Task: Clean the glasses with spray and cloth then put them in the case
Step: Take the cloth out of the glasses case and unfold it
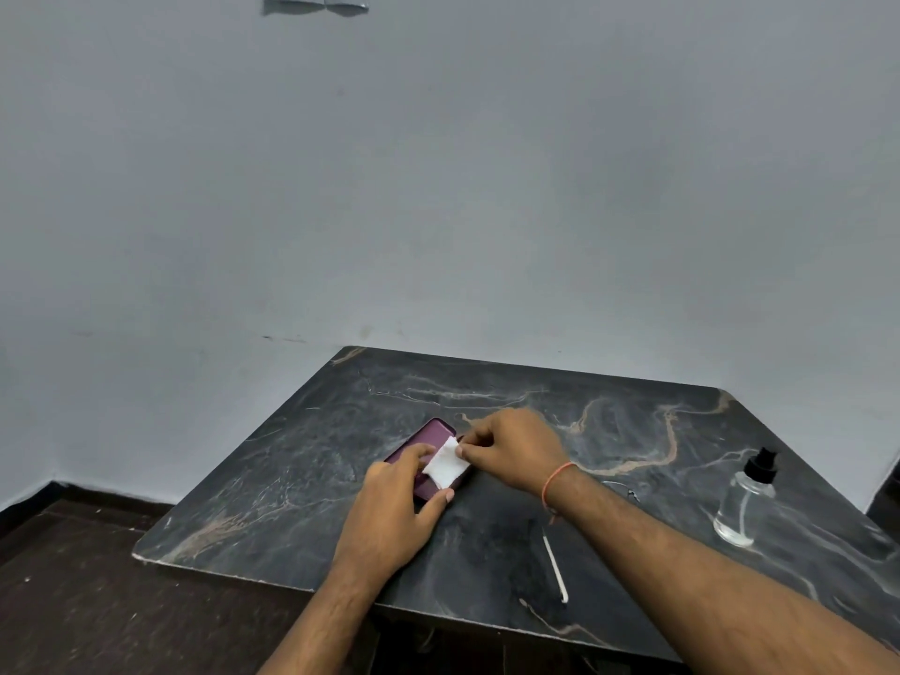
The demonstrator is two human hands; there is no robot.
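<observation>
A purple glasses case (428, 438) lies shut on the dark marble table (311, 460), with a small white cloth (445, 465) on its lid. My left hand (389, 518) holds the case, thumb against its near end and fingers on top beside the cloth. My right hand (516, 445) pinches the cloth's far corner between thumb and fingertips. The glasses (555, 567) lie on the table near me, a white temple arm showing; most of the thin frame is hidden under my right forearm.
A clear spray bottle (742, 504) with a black pump top stands upright at the table's right side. The table's far edge meets a grey wall. Dark floor lies to the left, below the table's left edge.
</observation>
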